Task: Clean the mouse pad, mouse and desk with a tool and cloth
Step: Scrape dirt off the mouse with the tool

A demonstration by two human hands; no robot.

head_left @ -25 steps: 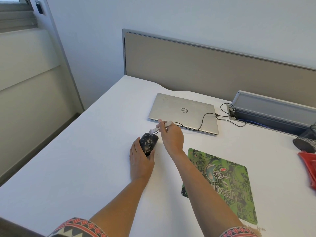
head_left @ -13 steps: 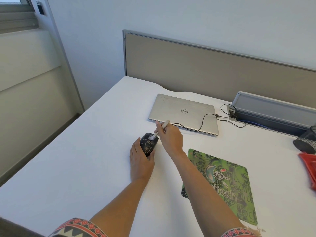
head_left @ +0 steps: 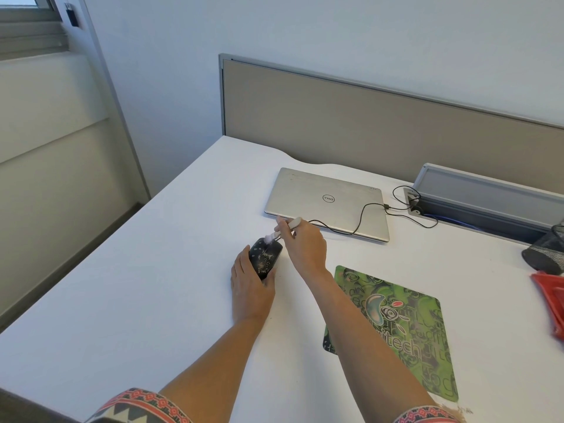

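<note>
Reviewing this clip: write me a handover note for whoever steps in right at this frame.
Left hand: grips the mouse, which sits on the desk left of the mouse pad.
Right hand: pinches a small brush, bristles at the mouse's front end.
Done: nothing visibly finished; pale specks show on the mouse's back.
Left: brush the mouse off, then do the mouse pad and desk. A red item at the right edge may be the cloth; cannot tell.
</note>
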